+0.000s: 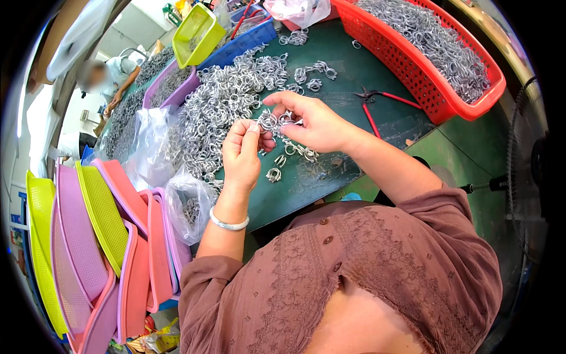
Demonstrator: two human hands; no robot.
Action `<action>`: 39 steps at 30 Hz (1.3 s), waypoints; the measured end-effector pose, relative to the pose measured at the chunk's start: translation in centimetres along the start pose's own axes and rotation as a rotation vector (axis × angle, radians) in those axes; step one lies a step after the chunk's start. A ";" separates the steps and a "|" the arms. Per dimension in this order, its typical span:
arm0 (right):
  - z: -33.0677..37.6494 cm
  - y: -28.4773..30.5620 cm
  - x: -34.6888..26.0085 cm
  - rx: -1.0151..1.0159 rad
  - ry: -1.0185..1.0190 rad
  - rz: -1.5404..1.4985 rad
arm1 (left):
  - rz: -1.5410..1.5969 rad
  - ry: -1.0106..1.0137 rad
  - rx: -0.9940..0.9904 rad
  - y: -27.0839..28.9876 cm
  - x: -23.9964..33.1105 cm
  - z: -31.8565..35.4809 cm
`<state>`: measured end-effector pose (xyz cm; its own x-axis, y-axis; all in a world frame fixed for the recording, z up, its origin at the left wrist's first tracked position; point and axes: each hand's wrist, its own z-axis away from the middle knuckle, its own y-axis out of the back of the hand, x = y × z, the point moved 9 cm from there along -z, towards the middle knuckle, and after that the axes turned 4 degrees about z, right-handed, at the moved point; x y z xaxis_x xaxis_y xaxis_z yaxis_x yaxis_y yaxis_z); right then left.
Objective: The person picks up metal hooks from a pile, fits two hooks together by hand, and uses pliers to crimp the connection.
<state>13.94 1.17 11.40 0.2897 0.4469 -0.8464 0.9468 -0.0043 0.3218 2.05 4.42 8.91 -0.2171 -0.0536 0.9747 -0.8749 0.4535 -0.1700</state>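
Observation:
My left hand (242,154) pinches the edge of a silvery metal ring piece (268,121) between thumb and fingertips. Facing it, my right hand (318,124) is closed around several more such ring pieces, its fingers curled over them. How the pieces in the two hands link together is too small to tell. Beyond my hands spreads a large heap of metal ring pieces (227,88) on the dark green table (339,115). A few loose rings (273,174) lie just under my hands, and another small group (315,72) sits past my right hand.
Red-handled pliers (371,112) lie open to the right, near a red basket (407,76) full of metal pieces. Green (200,35) and purple (177,88) trays stand behind the heap. Clear plastic bags (191,203) and stacked colourful baskets (103,206) occupy the left. Someone (121,74) sits far left.

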 end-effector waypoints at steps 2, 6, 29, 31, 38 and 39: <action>0.1 0.1 -0.6 0.027 0.005 0.073 | -0.012 -0.004 -0.003 -0.2 0.1 0.2; 0.3 0.3 -2.1 0.087 0.161 0.208 | -0.092 -0.044 -0.005 -0.5 0.1 -0.1; -0.1 0.1 2.9 -0.170 -0.356 -0.439 | -0.164 0.011 -0.050 -0.8 -0.6 0.0; -0.2 0.2 2.6 -0.156 -0.341 -0.399 | -0.221 -0.043 -0.081 -1.0 -0.3 0.0; -0.3 0.6 1.6 -0.152 -0.343 -0.329 | -0.396 -0.171 -0.194 -2.0 0.5 0.1; -0.2 0.6 1.5 -0.154 -0.351 -0.319 | -0.400 -0.164 -0.212 -2.1 0.6 0.1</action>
<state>14.95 2.07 10.41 0.0438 0.0766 -0.9961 0.9719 0.2275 0.0603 3.71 3.34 9.83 0.0382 -0.3923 0.9190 -0.8001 0.5390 0.2633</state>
